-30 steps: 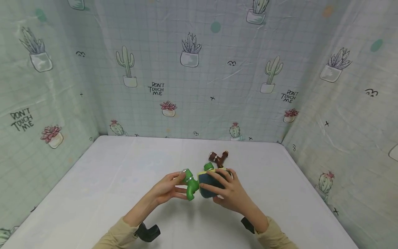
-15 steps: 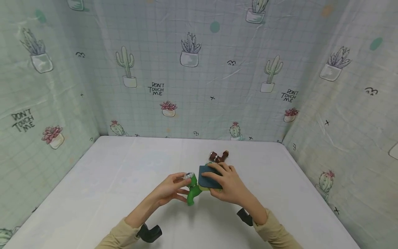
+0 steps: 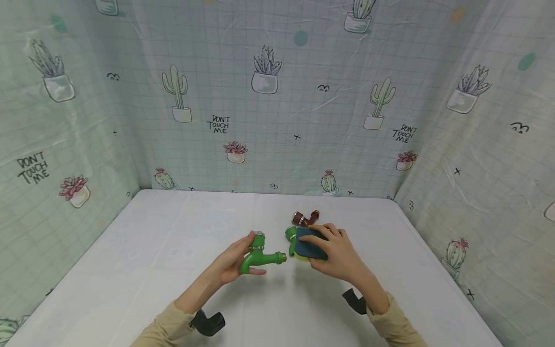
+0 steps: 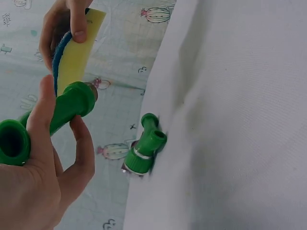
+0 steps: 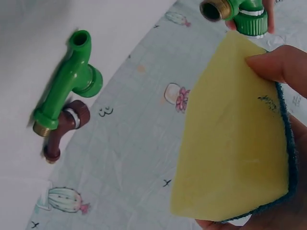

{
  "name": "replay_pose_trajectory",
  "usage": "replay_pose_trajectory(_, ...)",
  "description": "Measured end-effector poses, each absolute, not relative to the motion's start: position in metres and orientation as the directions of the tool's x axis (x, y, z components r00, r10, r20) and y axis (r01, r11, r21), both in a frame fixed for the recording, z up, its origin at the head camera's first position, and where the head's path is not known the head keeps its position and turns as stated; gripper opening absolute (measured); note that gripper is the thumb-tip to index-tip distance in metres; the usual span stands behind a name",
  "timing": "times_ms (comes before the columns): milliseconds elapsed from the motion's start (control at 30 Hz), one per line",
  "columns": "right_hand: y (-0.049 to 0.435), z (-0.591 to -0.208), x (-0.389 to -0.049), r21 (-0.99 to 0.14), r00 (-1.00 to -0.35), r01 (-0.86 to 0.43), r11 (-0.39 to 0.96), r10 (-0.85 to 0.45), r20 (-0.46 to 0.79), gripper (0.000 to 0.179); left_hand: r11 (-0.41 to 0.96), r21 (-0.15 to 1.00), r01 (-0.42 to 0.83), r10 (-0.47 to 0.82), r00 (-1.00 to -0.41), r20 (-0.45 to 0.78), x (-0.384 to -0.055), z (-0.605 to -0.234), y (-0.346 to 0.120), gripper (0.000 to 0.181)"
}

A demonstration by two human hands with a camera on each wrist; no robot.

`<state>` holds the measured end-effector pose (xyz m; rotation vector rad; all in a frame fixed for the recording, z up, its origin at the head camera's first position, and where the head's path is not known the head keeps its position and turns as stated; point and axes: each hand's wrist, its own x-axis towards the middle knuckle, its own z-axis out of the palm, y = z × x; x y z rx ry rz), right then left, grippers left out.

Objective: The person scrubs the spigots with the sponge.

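Sponge [image 5: 230,139], blocky foam, near glossy, bent green tap [image 3: 258,259] in left hand [image 3: 231,263]

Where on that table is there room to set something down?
Widest bare patch: the white table between the left hand and the left cloth wall. Another lies between the right hand and the right cloth wall. Crowded: the far middle, where an unheld green tap and a brown tap lie close together.

We see the held faucet [image 3: 257,259] in the left hand [image 3: 231,261], left of the sponge [image 3: 311,244] in the right hand [image 3: 342,258]. Beyond the sponge (it partly blocks our head view), we find a second faucet [image 3: 291,234] on the table [image 3: 182,241]; a third faucet [image 3: 299,218] lies just behind. A cloth [image 3: 277,115] hangs behind the table.
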<state>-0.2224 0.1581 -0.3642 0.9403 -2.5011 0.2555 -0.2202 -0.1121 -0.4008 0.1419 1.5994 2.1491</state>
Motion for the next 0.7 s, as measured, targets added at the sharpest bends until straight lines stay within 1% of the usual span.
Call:
replay_pose_trajectory(100, 0.163, -0.365, -0.222, -0.051, -0.680, -0.657, 0.753, -0.561, 0.472, 0.044, -0.175, 0.937, -0.302, 0.417, -0.885, -0.207, -0.221, -0.401, -0.113, 0.073)
replay_pose_trajectory(267, 0.168, -0.366, -0.223, -0.084, -0.686, -0.653, 0.753, -0.540, 0.488, 0.044, -0.222, 0.904, -0.366, 0.480, -0.848, -0.226, -0.221, -0.401, -0.115, 0.061)
replay_pose_trajectory(333, 0.170, -0.367, -0.223, -0.092, -0.683, -0.657, 0.748, -0.538, 0.495, 0.045, -0.241, 0.893, -0.380, 0.503, -0.836, -0.220, -0.221, -0.400, -0.117, 0.061)
replay_pose_trajectory(400, 0.171, -0.367, -0.224, -0.099, -0.682, -0.659, 0.745, -0.537, 0.498, 0.045, -0.214, 0.909, -0.358, 0.510, -0.834, -0.208, -0.221, -0.400, -0.120, 0.063)
replay_pose_trajectory(500, 0.172, -0.368, -0.224, -0.112, -0.674, -0.667, 0.736, -0.534, 0.510, 0.045, -0.140, 0.946, -0.293, 0.491, -0.850, -0.191, -0.221, -0.398, -0.123, 0.067)
replay_pose_trajectory(567, 0.171, -0.367, -0.225, -0.128, -0.660, -0.685, 0.717, -0.538, 0.524, 0.045, -0.084, 0.970, -0.229, 0.456, -0.874, -0.166, -0.221, -0.397, -0.124, 0.067)
replay_pose_trajectory(633, 0.169, -0.367, -0.226, -0.143, -0.635, -0.713, 0.686, -0.547, 0.545, 0.046, -0.053, 0.984, -0.172, 0.411, -0.901, -0.136, -0.220, -0.395, -0.124, 0.064)
replay_pose_trajectory(700, 0.164, -0.365, -0.227, -0.164, -0.607, -0.745, 0.647, -0.555, 0.568, 0.048, -0.056, 0.989, -0.138, 0.371, -0.922, -0.108, -0.219, -0.393, -0.122, 0.055)
